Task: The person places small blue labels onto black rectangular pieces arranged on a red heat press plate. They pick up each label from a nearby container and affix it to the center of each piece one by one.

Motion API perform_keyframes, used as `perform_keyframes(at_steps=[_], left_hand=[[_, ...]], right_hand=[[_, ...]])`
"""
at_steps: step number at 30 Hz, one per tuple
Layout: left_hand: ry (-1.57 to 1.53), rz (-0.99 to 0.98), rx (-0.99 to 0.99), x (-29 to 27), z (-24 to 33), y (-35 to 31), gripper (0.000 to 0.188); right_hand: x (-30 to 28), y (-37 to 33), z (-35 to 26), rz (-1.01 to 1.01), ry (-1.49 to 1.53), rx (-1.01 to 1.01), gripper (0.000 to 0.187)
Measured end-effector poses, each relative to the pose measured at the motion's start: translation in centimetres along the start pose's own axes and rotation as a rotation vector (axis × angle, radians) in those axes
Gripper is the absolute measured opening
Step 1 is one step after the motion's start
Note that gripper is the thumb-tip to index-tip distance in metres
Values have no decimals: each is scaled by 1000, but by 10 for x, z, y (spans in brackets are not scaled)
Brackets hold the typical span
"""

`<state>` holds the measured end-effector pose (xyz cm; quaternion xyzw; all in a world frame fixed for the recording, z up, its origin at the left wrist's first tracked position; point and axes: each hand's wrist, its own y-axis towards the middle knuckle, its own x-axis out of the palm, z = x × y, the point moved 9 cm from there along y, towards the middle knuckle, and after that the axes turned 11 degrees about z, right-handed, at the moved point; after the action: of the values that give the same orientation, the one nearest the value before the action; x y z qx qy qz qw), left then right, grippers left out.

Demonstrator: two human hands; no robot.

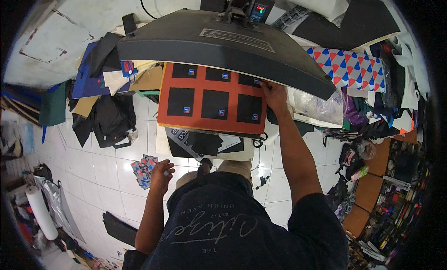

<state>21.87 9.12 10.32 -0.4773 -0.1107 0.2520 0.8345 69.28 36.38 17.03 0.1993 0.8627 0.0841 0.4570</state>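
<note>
Under the raised top plate of a heat press (223,41), an orange-red pad (195,123) carries several black fabric rectangles (215,101) in two rows. Each has a small blue and red label (186,110) near its lower right corner. My right hand (274,95) reaches in below the plate's edge, fingertips closed together at the label on the far right rectangle (249,79). Low on the left, my left hand (162,175) is curled, with a fanned bundle of small grey, red and blue patterned pieces (143,170) at its outer side, apparently held.
Below the pad, a shelf holds black sheets, a ruler (230,143) and scissors (261,138). A black bag (111,118) lies left. Patterned sheet material (349,68) and a plastic-covered box (316,107) are right. Black scraps (262,180) dot the tiled floor.
</note>
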Motion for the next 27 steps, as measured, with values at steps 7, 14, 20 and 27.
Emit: perform_keyframes(at_steps=[7,14,20,27], left_hand=[[51,-7,41,0,2,-1,39],[99,18,53,-4,1,-4,36],[102,-6,69,-6,-4,3,38],[89,0,53,-7,-5,4,34]], right_hand=[[-3,2,-25,23,-61,-150,26],[-3,1,-25,7,-71,-109,24],[-1,0,-23,11,-49,-102,22],[-3,0,-26,47,-115,-156,25]])
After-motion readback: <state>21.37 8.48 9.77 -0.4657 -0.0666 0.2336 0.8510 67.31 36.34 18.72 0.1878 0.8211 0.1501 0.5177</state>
